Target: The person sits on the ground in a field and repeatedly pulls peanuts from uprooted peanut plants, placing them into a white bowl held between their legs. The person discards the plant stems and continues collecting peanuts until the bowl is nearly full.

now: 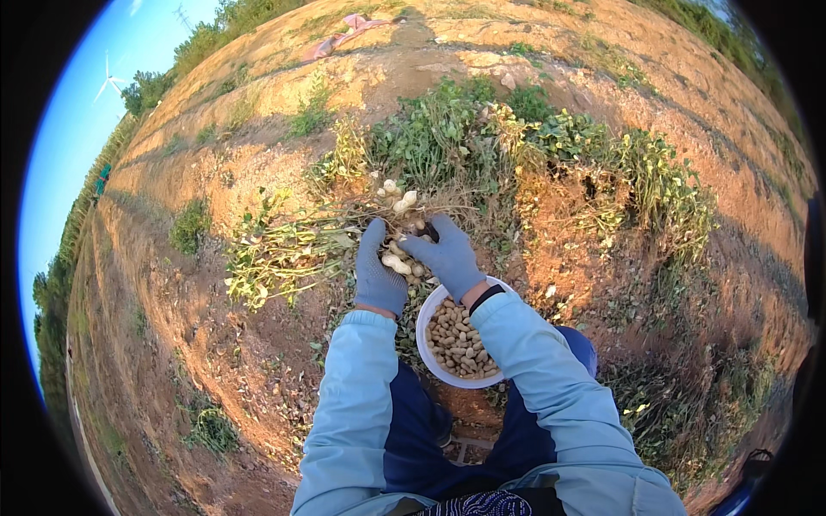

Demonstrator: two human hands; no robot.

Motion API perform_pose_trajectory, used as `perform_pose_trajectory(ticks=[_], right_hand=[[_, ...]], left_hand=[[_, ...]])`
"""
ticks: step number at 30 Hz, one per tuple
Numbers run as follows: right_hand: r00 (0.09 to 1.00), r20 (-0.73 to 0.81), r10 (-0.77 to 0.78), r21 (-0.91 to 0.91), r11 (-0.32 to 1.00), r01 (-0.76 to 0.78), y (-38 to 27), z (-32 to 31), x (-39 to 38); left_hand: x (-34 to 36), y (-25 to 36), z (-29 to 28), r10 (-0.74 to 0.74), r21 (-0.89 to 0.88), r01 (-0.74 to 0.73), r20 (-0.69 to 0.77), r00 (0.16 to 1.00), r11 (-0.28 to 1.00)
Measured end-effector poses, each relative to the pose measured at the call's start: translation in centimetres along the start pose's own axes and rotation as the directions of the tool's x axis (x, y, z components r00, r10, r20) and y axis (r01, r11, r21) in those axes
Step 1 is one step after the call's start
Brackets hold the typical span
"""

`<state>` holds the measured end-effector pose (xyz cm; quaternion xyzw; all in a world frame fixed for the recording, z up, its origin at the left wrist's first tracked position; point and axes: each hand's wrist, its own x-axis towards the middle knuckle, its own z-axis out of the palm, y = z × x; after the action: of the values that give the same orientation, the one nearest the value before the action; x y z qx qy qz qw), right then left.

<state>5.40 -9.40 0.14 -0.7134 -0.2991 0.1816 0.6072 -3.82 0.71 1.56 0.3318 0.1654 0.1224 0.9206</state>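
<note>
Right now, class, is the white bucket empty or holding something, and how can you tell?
The bucket is holding something: peanuts show inside its open rim. How deep they lie, I cannot tell.

The gloved left hand (379, 273) holds a peanut plant (337, 230), its leafy stems (280, 258) stretching left, while the right hand (447, 258) touches its pods (397, 263), just beyond a white bucket (422, 334) of loose peanuts (460, 340), with leafy plants (434, 133) heaped farther off.
</note>
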Motion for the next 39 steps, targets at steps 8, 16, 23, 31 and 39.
perform_pose_trajectory(ticks=[8,16,23,31,39], right_hand=[[0.998,0.052,0.034,-0.078,0.996,-0.03,0.5,0.6,-0.3],[0.992,0.123,-0.039,-0.222,0.973,0.066,0.1,0.5,-1.0],[0.952,0.29,-0.101,-0.012,0.994,0.109,0.8,-0.8,-1.3],[0.971,0.121,-0.204,-0.315,0.92,0.232,-0.1,-2.6,-2.8],[0.952,0.227,-0.205,-0.533,0.792,0.298,-0.5,-3.5,-4.9]], left_hand=[[0.2,-0.6,0.0,0.015,-0.005,-0.016,-0.166,0.986,1.0],[-0.1,-0.7,0.2,0.104,-0.009,-0.106,-0.117,0.988,0.994],[0.1,0.7,-1.3,-0.12,-0.24,0.084,-0.139,0.983,0.967],[0.6,-0.9,-0.4,-0.033,-0.099,0.007,-0.261,0.965,0.995],[1.9,-0.2,-2.0,0.118,-0.224,-0.222,-0.401,0.909,0.949]])
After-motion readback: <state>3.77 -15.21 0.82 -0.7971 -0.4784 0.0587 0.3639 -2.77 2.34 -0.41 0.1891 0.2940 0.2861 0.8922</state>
